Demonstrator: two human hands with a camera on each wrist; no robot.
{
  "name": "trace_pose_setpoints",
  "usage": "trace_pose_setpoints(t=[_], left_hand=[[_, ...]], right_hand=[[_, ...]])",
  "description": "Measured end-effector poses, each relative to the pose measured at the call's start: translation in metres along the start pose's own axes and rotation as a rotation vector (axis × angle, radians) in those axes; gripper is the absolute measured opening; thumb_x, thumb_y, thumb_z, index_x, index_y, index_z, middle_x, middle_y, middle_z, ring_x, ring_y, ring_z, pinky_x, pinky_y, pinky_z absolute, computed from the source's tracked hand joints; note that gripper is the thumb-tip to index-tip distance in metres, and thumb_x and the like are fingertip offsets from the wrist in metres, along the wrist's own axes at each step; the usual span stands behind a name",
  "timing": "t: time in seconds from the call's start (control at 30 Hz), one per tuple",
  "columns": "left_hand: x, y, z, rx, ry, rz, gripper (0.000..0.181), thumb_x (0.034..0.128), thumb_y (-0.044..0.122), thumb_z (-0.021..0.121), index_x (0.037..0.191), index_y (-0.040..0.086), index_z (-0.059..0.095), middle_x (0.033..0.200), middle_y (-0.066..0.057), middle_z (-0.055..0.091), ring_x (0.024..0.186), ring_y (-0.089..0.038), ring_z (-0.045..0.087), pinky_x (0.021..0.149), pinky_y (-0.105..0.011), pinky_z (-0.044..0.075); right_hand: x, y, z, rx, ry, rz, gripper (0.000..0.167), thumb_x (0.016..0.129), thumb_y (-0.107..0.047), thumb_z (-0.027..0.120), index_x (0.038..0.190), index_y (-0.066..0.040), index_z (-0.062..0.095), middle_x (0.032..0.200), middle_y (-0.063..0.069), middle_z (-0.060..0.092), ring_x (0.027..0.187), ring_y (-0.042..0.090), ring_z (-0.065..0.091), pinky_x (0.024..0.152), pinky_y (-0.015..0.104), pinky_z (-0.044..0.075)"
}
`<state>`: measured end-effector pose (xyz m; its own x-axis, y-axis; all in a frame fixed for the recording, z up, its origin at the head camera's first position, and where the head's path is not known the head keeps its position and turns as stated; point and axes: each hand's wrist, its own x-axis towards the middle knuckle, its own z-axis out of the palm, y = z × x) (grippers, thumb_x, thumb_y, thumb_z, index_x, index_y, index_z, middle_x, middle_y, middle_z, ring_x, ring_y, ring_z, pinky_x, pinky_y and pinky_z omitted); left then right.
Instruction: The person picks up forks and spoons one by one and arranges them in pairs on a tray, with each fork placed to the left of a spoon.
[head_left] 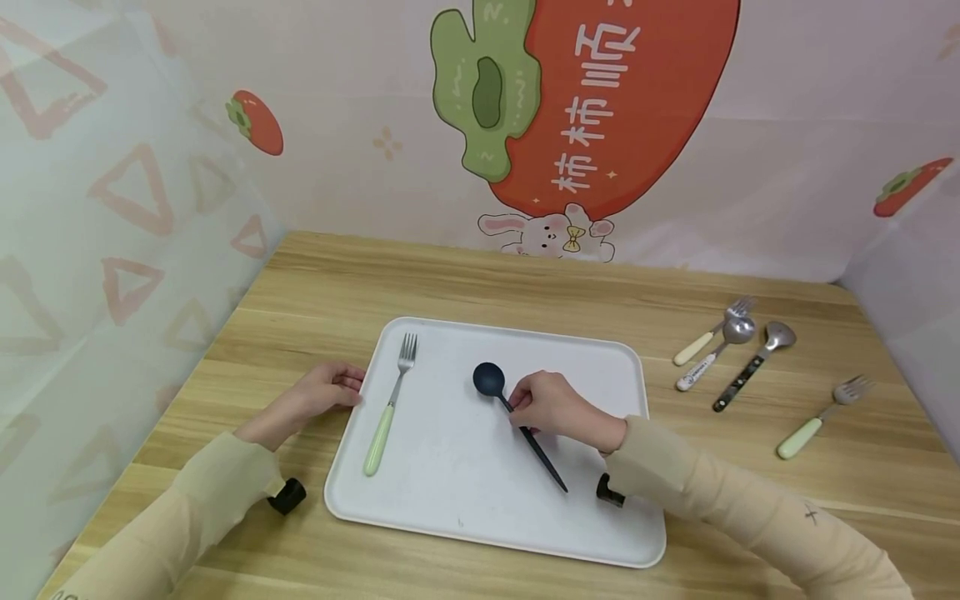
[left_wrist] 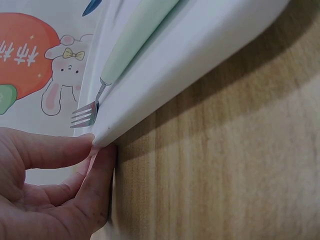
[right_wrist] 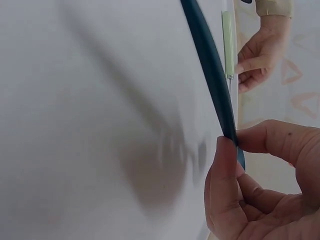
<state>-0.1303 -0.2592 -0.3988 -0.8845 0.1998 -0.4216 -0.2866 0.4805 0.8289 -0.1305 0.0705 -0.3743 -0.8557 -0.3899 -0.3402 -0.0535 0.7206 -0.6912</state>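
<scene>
A white tray lies on the wooden table. At its left rim my left hand pinches the edge between thumb and fingers, as the left wrist view shows up close. Just inside that rim lies a fork with a pale green handle, its tines pointing away from me. Over the middle of the tray, my right hand pinches a dark spoon by its handle between thumb and fingertips. In the right wrist view the handle slants across, with its shadow on the tray.
Right of the tray on the table lie a cream-handled fork, a spoon with a patterned white handle, a black-handled spoon and a short green-handled fork. A printed backdrop stands behind.
</scene>
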Motion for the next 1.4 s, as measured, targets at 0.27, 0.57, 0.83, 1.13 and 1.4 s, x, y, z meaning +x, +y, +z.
trace_pose_setpoints(t=[0.27, 0.57, 0.83, 1.13, 1.4], left_hand=[[-0.001, 0.001, 0.0, -0.005, -0.003, 0.011, 0.043, 0.0826, -0.002, 0.056, 0.119, -0.02, 0.04, 0.097, -0.015, 0.053, 0.081, -0.013, 0.05, 0.07, -0.02, 0.047], [-0.002, 0.002, 0.0, -0.012, -0.002, 0.016, 0.043, 0.0826, -0.001, 0.056, 0.119, -0.019, 0.04, 0.097, -0.015, 0.053, 0.081, -0.012, 0.05, 0.07, -0.019, 0.047], [-0.002, 0.002, 0.001, -0.014, -0.001, 0.023, 0.043, 0.0826, -0.002, 0.056, 0.118, -0.02, 0.04, 0.097, -0.015, 0.053, 0.081, -0.012, 0.05, 0.07, -0.019, 0.047], [-0.002, 0.002, 0.001, -0.027, -0.004, 0.016, 0.044, 0.0825, -0.002, 0.055, 0.119, -0.02, 0.04, 0.097, -0.014, 0.053, 0.081, -0.012, 0.05, 0.071, -0.02, 0.047], [-0.003, 0.002, 0.001, -0.019, 0.0, 0.012, 0.043, 0.083, -0.002, 0.055, 0.119, -0.019, 0.04, 0.098, -0.014, 0.053, 0.082, -0.012, 0.05, 0.071, -0.021, 0.047]], right_hand=[[0.006, -0.005, 0.01, 0.096, -0.039, 0.072, 0.006, 0.075, -0.002, 0.066, 0.08, -0.003, 0.065, 0.066, 0.001, 0.058, 0.051, 0.011, 0.055, 0.052, 0.024, 0.05], [0.013, -0.007, 0.015, 0.216, -0.073, 0.105, 0.007, 0.077, -0.005, 0.067, 0.08, -0.001, 0.063, 0.068, 0.004, 0.059, 0.053, 0.011, 0.056, 0.053, 0.026, 0.052], [0.017, -0.016, 0.02, 0.337, -0.097, 0.124, 0.007, 0.078, -0.004, 0.066, 0.079, -0.001, 0.059, 0.069, 0.005, 0.058, 0.054, 0.011, 0.057, 0.056, 0.027, 0.052], [0.024, -0.027, 0.025, 0.478, -0.119, 0.125, 0.009, 0.081, -0.004, 0.063, 0.081, 0.001, 0.056, 0.07, 0.008, 0.061, 0.054, 0.012, 0.059, 0.061, 0.029, 0.053], [0.03, -0.04, 0.029, 0.592, -0.135, 0.132, 0.008, 0.084, -0.003, 0.061, 0.086, 0.002, 0.055, 0.073, 0.009, 0.061, 0.058, 0.011, 0.06, 0.068, 0.031, 0.054]])
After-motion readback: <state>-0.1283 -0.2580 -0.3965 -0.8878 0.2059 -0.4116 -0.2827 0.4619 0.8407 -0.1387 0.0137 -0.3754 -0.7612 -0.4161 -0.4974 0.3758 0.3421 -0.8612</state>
